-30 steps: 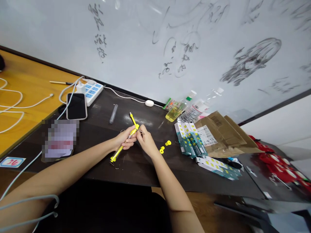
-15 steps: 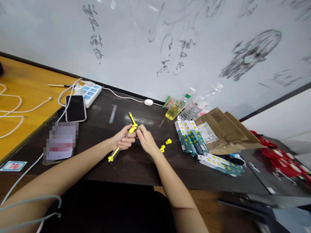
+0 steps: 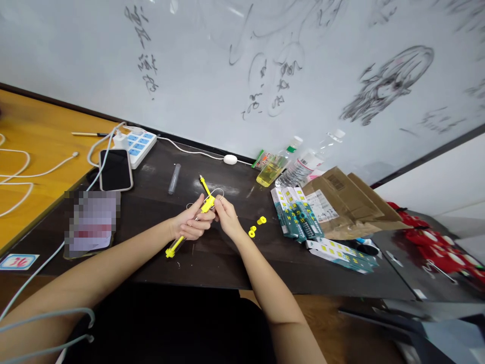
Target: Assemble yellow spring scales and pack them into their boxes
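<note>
My left hand (image 3: 189, 222) is wrapped round the middle of a yellow plastic rod assembly (image 3: 207, 203), which lies slanted above the dark table. It has a narrow tip at the far end, a thicker block near my fingers and a yellow end piece close to me. Beside that block, the fingers of my right hand (image 3: 226, 215) are pinched on a thin pale string (image 3: 223, 192) that curves in a loop over the assembly. Part of the string and the fingertips are hidden. Small yellow spool-shaped pieces (image 3: 261, 220) lie right of my right hand.
A clear tube (image 3: 174, 179) lies beyond my left hand. Phones (image 3: 115, 171) and a white power strip (image 3: 141, 145) are at left. Green-white boxes (image 3: 297, 214), bottles (image 3: 273, 171) and a cardboard package (image 3: 350, 205) stand at right, before a whiteboard (image 3: 197, 65).
The string now forms a wider, clearly visible loop around the yellow block, and my right fingers have shifted slightly. My left hand keeps its grip on the assembly.
</note>
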The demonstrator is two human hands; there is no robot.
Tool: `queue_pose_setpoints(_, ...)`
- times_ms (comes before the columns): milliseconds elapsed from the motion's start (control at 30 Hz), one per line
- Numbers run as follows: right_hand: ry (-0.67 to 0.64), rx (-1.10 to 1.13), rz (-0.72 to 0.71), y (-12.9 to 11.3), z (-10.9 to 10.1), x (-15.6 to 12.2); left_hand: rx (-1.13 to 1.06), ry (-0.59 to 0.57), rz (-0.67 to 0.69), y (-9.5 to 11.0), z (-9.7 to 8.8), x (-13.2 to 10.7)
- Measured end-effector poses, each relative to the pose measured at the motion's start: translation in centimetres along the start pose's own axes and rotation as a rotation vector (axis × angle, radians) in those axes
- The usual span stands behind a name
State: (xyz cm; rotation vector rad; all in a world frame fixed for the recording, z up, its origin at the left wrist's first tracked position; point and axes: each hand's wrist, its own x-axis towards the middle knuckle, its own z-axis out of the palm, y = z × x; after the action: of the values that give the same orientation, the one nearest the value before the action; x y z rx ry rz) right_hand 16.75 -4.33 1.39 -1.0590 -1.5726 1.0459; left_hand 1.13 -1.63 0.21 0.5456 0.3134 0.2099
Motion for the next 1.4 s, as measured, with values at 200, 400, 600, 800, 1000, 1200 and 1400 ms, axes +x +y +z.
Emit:
queue_pose_setpoints(200,0.136,0.015,0.015,0.0,-0.8,0.3,0.269,0.118,0.091,0.1,0.8,0.6)
queue_pose_setpoints(400,0.124,-0.016,0.050,0.3,-1.4,0.4,0.472,0.307,0.195,-0.2,1.6,1.1)
queue_pose_setpoints(600,0.033,0.051,0.048,0.6,-1.5,0.6,0.517,0.323,0.170,-0.3,1.6,1.2)
queue_pose_setpoints(800,-0.015,0.059,0.036,0.3,-2.0,0.4,0.518,0.262,0.141,-0.5,1.4,1.2)
queue_pose_setpoints(1000,-0.010,0.067,0.038,0.9,-2.4,0.8,0.545,0.322,0.273,-0.3,2.0,1.0)
queue_pose_setpoints(1200,0.010,0.108,0.031,0.9,-2.1,1.0,0.534,0.365,0.341,-0.2,1.9,1.0)
queue_pose_setpoints(1400,-0.102,0.082,0.029,0.1,-3.1,0.7,0.591,0.401,0.290,-0.4,1.7,1.3)
